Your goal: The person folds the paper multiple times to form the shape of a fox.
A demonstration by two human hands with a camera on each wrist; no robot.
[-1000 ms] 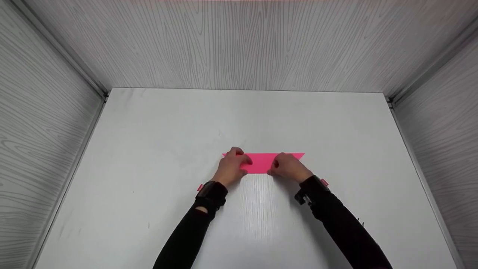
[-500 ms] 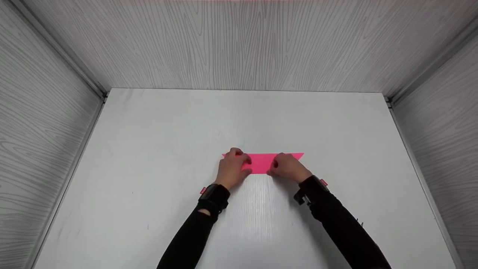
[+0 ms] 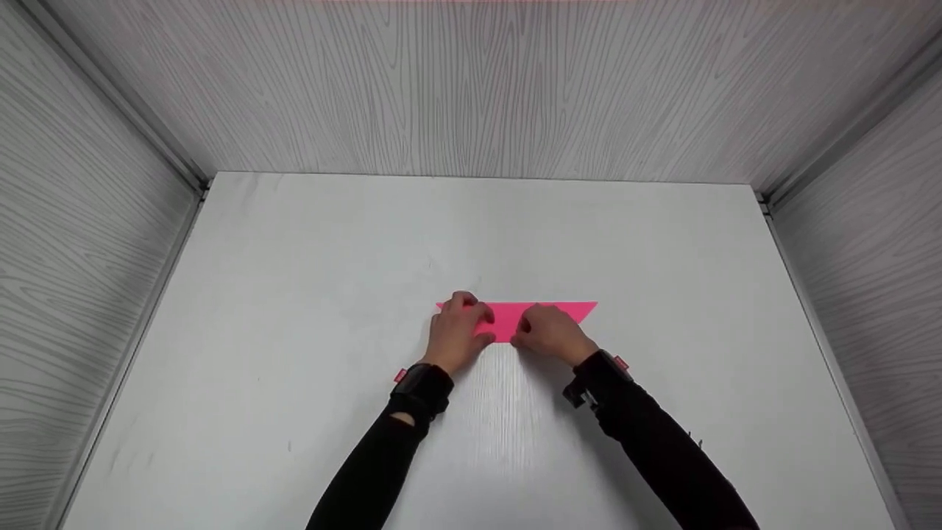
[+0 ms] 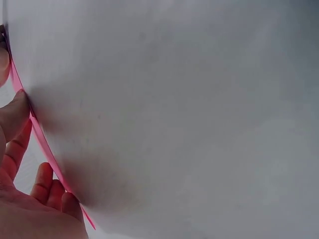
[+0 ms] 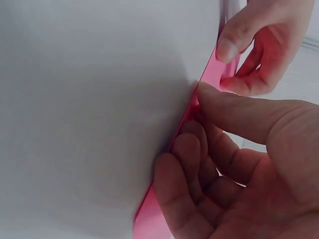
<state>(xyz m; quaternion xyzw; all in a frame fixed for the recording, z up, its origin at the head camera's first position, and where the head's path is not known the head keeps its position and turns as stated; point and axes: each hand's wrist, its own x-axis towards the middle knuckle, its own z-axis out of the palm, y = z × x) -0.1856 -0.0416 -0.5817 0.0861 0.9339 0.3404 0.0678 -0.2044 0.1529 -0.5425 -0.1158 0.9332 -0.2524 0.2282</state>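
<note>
A bright pink sheet of folded paper [image 3: 505,318] lies on the white table, long edge at the far side and right end slanted. My left hand [image 3: 454,333] holds its left part, fingers bent over the sheet and thumb at the near edge. Close by, my right hand [image 3: 550,331] has its thumb and curled fingers on the near edge. In the right wrist view, the right thumb [image 5: 219,102] meets the forefinger at the pink edge, with the left thumb [image 5: 228,47] just beyond. The left wrist view shows the paper [image 4: 44,144] edge-on under the left fingers [image 4: 42,181].
A white tabletop [image 3: 331,250] surrounds the paper. Grey wood-grain panels stand at the back [image 3: 471,88], left [image 3: 88,221] and right [image 3: 868,235]. Both forearms wear black sleeves and wrist-worn cameras.
My right hand has slid left along the near edge, toward the left hand, baring more of the paper's right end. The left thumb has shifted slightly right. The paper stays nearly in place.
</note>
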